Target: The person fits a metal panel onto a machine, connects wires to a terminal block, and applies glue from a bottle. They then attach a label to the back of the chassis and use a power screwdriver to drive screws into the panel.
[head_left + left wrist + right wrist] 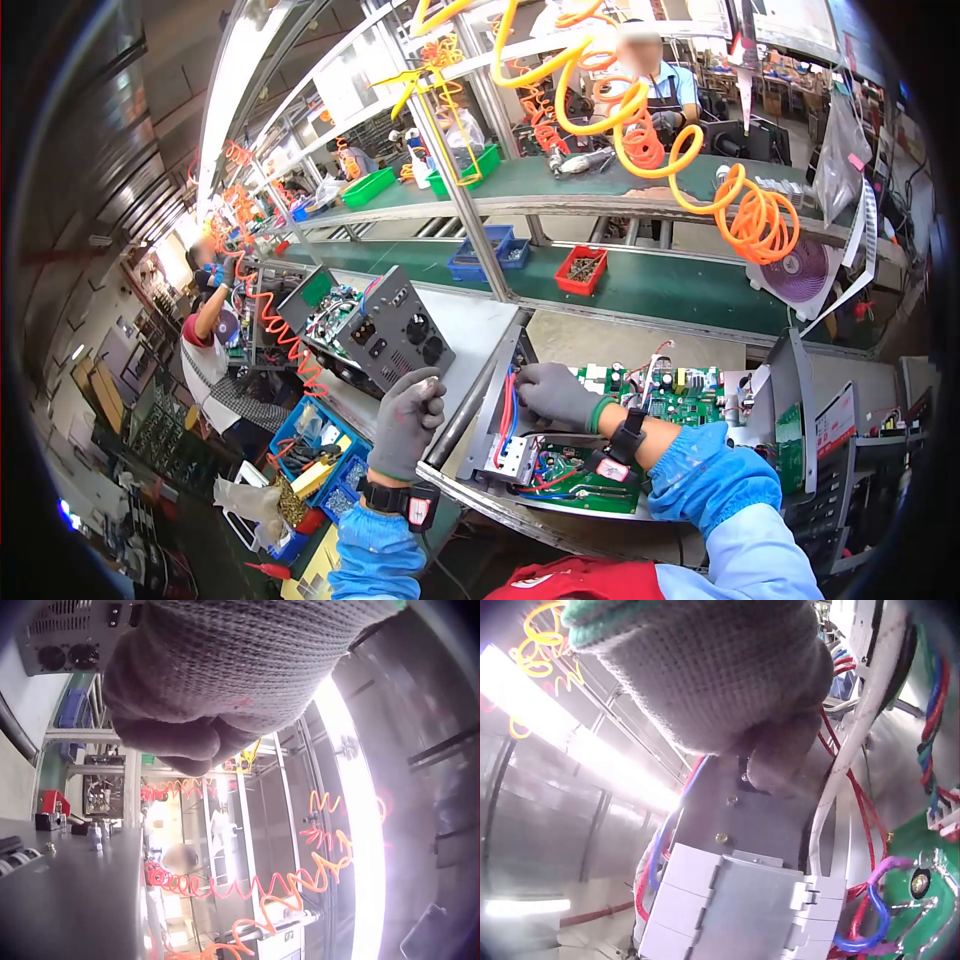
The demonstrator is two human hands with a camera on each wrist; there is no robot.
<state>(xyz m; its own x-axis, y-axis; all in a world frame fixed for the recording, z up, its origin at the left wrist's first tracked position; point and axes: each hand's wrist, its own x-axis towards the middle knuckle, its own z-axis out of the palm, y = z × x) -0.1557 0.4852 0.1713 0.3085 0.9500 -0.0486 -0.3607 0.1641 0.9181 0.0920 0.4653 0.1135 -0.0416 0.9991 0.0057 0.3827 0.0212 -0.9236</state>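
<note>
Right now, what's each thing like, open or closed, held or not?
left hand: raised, fingers curled, nothing seen inside
right hand: fingertips on metal panel
circuit breaker: mounted, wires attached
circuit board: uncovered
gray power unit: closed up, tilted

Has the open chassis (pixel 492 405) ahead on the bench (pixel 470 320) with the right hand (pixel 555 393) inside it, the breaker block (pixel 512 458) at its near left, the circuit board (pixel 672 388) right of that, the closed unit (pixel 385 330) further left behind the left hand (pixel 408 420), and a parts bin (pixel 581 270) beyond on the conveyor (pixel 680 285)
</note>
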